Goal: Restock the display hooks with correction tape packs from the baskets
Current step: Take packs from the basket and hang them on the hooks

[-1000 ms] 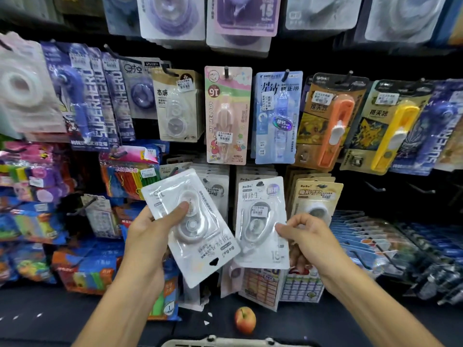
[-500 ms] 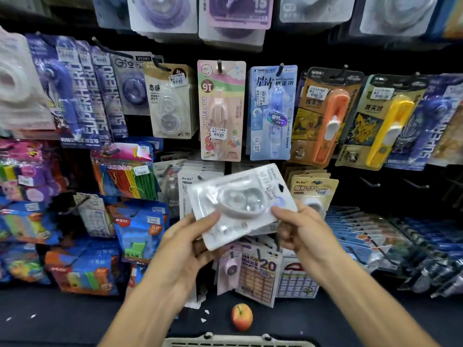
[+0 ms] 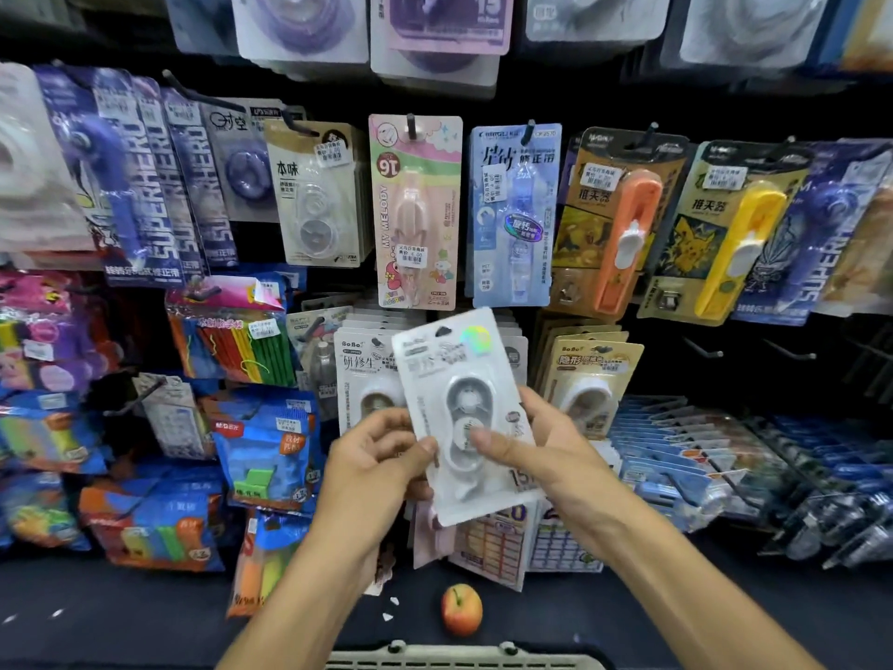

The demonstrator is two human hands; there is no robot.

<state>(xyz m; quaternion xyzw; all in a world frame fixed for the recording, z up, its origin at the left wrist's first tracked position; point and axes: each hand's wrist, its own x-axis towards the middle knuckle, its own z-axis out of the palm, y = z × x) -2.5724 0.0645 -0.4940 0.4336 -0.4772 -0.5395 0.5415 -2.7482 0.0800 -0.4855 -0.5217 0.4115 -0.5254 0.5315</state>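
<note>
Correction tape pack (image 3: 464, 418): white blister card, held upright with a slight lean to the left, in front of the white BoBo stack (image 3: 365, 374) hanging on its hook; its hang hole is at the top edge.
Edges: pack's top edge sits just below the bottom of the pink My Melody card (image 3: 415, 210); its left edge overlaps the white BoBo stack; its right edge stands near the tan BoBo stack (image 3: 597, 374) without touching it, as far as can be told.
Open room: right of the tan stack, bare hooks (image 3: 703, 350) stick out of the dark panel with nothing hung on them; below the pack lies dark shelf with an apple (image 3: 461, 609) on it.
Basket rim (image 3: 464, 657): pale, at the bottom edge, directly below the pack and apple.
Change: one second ago each hand held a separate white pack; half a second ago the pack lay nearly flat between both hands; now it is turned upright, printed face to the camera.
Left hand (image 3: 372, 461): fingers curled, thumb tip pressed on the pack's left edge; pinches the card.
Right hand (image 3: 541, 452): thumb laid across the blister's lower half, fingers curled behind the right edge; grips the card.
Second pack: whether another card sits behind the front one cannot be told.
</note>
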